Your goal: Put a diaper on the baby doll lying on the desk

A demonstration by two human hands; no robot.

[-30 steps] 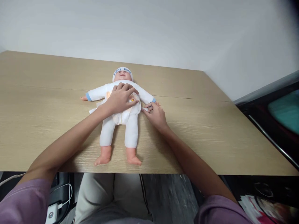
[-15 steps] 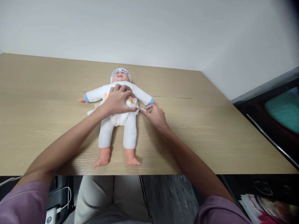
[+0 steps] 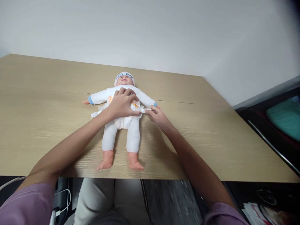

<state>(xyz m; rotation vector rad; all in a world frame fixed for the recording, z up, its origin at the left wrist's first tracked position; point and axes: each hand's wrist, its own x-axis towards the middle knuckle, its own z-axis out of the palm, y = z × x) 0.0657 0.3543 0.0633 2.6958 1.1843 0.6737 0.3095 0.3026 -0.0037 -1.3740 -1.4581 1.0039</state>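
Observation:
A baby doll lies on its back on the table, feet toward me, in a white suit and a cap lettered "Happy Baby". A white diaper with an orange print covers its hips. Across the diaper's front rests my left hand, fingers and thumb spread apart, the thumb by the diaper's right edge. My right hand pinches the white diaper tab and holds it out sideways, near the doll's hand. The other tab sticks out on the left. My left hand and forearm hide part of the waist.
The wooden table runs back to a pale wall. A dark screen-like object stands off its right edge. Below the front edge are papers at right and a white cable at left.
The view has shifted slightly, so everything sits a little lower and further right. My right hand has drawn the tab out a bit, showing more of it. My left hand keeps its place on the diaper.

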